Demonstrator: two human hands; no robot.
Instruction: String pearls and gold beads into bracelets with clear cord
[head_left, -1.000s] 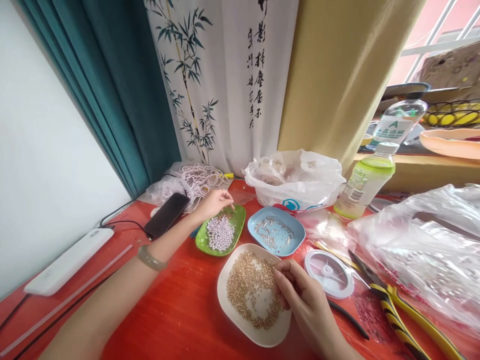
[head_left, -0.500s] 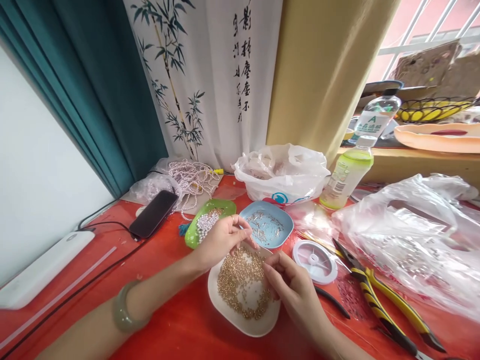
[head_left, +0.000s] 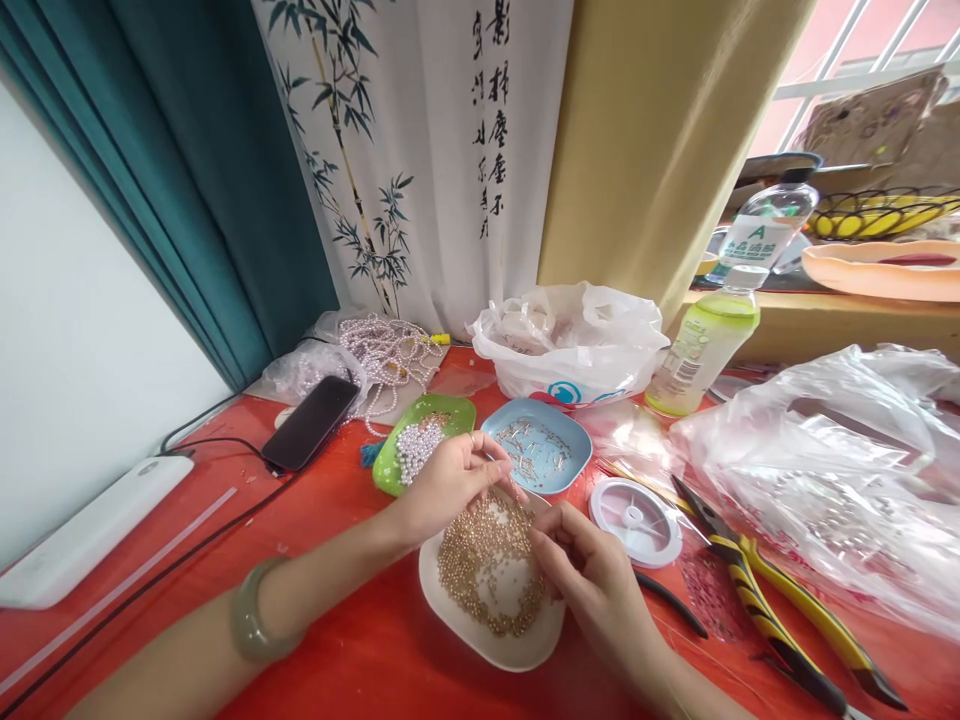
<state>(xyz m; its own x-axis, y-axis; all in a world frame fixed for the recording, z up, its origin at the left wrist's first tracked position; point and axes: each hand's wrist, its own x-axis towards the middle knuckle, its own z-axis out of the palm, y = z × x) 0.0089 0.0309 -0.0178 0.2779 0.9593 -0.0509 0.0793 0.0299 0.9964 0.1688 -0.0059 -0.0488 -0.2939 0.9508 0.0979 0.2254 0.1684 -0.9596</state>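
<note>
At left, the green dish [head_left: 385, 474] held pearly beads [head_left: 417, 449]. The left hand [head_left: 454, 480], fingers bunched narrow, hovered over the cream dish [head_left: 453, 618] of gold beads [head_left: 466, 580]; the right hand [head_left: 591, 562] pinched at its right edge. Whether either gripped anything, I couldn't tell. Farther right lay pliers [head_left: 744, 590].

White wall [head_left: 82, 350]: one, plain, at left. Teal curtain [head_left: 187, 190]: one, hanging in deep folds beside the wall. White fabric panel [head_left: 439, 130]: one, printed with bamboo and columns of dark characters. Ochre curtain [head_left: 652, 130]: one, softly sheened, right of the panel. Window [head_left: 847, 60]: upper right, white-barred, bright, pinkish beyond. Ledge [head_left: 847, 325]: tan-fronted, beneath the window. Counter [head_left: 360, 640]: red-topped, glossy.
</note>
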